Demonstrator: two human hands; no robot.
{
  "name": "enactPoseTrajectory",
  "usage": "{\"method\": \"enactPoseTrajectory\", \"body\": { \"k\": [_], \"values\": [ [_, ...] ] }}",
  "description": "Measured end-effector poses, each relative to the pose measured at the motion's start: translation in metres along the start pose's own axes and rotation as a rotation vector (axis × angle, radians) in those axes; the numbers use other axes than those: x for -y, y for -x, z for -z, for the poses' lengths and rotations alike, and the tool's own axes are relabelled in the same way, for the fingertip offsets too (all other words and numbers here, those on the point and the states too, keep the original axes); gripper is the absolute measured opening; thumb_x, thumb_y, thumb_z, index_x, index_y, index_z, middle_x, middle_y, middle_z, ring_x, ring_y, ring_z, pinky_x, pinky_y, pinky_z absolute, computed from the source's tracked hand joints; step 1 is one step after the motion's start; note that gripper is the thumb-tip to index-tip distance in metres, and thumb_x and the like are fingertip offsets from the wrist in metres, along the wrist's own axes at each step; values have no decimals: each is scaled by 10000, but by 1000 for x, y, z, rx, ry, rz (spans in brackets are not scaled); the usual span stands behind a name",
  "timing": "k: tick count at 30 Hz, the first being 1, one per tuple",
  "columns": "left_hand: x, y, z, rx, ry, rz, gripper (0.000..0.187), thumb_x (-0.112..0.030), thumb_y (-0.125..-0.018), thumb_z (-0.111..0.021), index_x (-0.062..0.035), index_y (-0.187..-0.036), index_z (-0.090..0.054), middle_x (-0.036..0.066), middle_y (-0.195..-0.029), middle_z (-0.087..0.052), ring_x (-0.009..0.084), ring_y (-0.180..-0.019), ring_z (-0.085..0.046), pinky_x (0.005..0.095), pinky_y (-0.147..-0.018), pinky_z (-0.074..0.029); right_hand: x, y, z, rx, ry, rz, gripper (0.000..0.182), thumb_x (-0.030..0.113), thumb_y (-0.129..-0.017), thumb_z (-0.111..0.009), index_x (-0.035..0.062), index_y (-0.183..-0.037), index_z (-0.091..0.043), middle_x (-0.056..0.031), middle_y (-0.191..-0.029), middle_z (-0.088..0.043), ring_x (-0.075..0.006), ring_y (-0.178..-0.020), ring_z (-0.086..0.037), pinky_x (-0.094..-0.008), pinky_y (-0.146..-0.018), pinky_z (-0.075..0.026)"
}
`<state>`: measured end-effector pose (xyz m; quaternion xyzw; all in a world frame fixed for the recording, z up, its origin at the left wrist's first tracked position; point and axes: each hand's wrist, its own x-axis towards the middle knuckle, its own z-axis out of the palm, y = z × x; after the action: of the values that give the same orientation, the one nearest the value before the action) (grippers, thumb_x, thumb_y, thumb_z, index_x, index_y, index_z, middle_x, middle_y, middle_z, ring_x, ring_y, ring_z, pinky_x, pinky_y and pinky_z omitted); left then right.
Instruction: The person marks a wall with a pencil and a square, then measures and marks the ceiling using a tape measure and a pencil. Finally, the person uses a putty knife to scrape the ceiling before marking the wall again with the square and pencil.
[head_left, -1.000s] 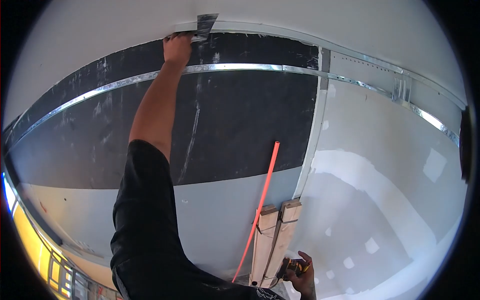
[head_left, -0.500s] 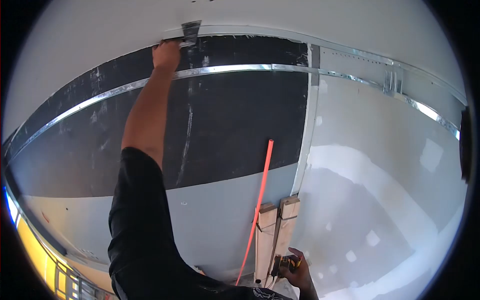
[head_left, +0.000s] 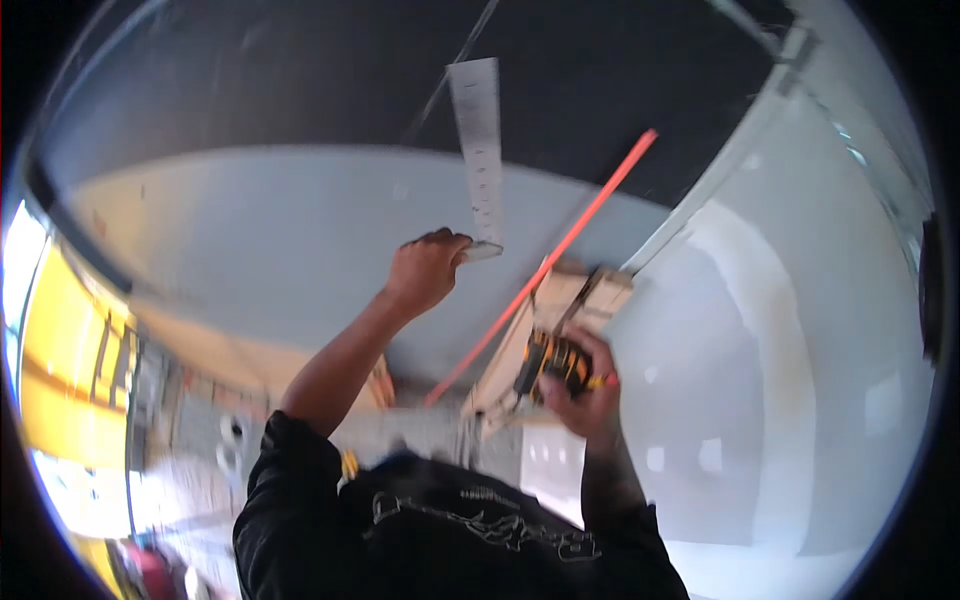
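My left hand (head_left: 425,270) is closed around the short end of an L-shaped metal bracket (head_left: 478,150), a pale strip with a row of small dark marks. Its long leg points up in front of the wall. On the right, my right hand (head_left: 590,385) grips a compact black-and-yellow tool (head_left: 552,362), thumb on the near side and fingers behind. I cannot tell what kind of tool it is. The bundled wooden boards (head_left: 590,292) stand just beyond that hand. An orange-red pole (head_left: 590,215) leans across the wall between the two hands.
The wall ahead has a black upper panel (head_left: 320,90) and a grey lower part (head_left: 270,220). To the right is a patched plasterboard wall (head_left: 700,380). Yellow sheeting (head_left: 65,350) and a bright opening lie at the left. A red object (head_left: 150,570) is on the floor, lower left.
My left hand has come down from the ceiling edge with the bracket. My right hand has risen with the tool. The view has tilted down toward the floor.
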<state>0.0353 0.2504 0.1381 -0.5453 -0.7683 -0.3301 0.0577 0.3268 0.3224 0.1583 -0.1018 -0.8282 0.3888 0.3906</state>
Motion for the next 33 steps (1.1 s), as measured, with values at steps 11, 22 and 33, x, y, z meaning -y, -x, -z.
{"method": "enactPoseTrajectory", "body": {
  "k": [11, 22, 33],
  "values": [
    [80, 468, -122, 431, 480, 1004, 354, -138, -856, -674, -17, -1189, -688, 233, -1049, -716, 321, -943, -717, 397, -834, -544, -33, 52, -200, 980, -420, -383, 526, 235, -855, -746, 59, -1314, -559, -151, -1068, -679, -239, -983, -689, -348, -883, -540],
    [114, 645, -207, 5, 365, 1706, 459, -357, -924, -664, -25, -1240, -653, 258, -1161, -678, 409, -1104, -645, 463, -946, -501, -80, 131, -373, 1540, -254, -389, 535, 251, -859, -739, 77, -1323, -537, -186, -1184, -671, -362, -1084, -671, -421, -929, -535],
    [350, 887, -395, 281, -1, 1878, 483, -396, -857, -730, -179, -1280, -643, 119, -1213, -646, 317, -1182, -604, 630, -1106, -297, -219, 328, -488, 1397, -64, -817, 547, 210, -867, -750, 25, -1338, -544, -173, -1139, -673, -242, -1038, -683, -336, -893, -550]
  ]
}}
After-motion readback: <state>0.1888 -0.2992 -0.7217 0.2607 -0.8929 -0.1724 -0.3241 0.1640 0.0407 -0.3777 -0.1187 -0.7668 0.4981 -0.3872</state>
